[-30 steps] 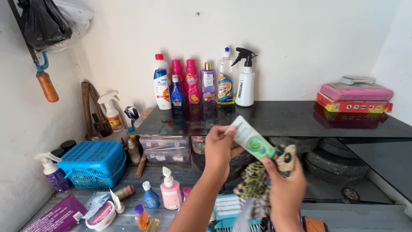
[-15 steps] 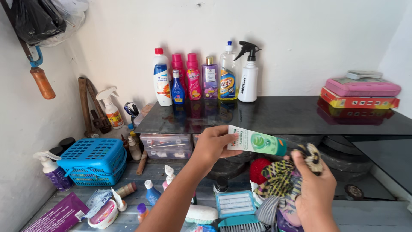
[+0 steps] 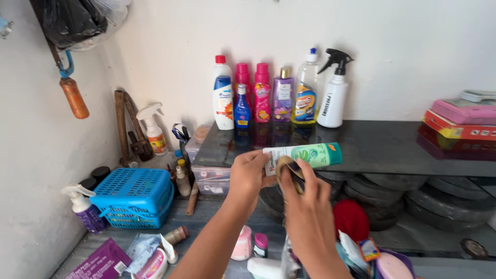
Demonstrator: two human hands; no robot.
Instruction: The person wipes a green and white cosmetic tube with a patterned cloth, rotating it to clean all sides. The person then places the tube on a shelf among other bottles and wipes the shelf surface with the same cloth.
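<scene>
My left hand (image 3: pixel 247 173) grips the white end of a white and green tube (image 3: pixel 306 154), held level in front of the dark shelf edge. My right hand (image 3: pixel 305 204) holds a patterned cloth (image 3: pixel 287 168) pressed against the underside of the tube near its white end. Both hands meet at the centre of the view, just below the dark glossy shelf (image 3: pixel 372 147).
A row of bottles (image 3: pixel 261 93) and a white spray bottle (image 3: pixel 333 98) stand at the shelf's back. Pink and red boxes (image 3: pixel 460 116) lie at right. A blue basket (image 3: pixel 137 199), small bottles and packets crowd the lower surface; dark discs (image 3: pixel 398 194) sit under the shelf.
My right hand has come up from the lower right with the cloth and now touches the tube. The tube has levelled out and stayed in my left hand.
</scene>
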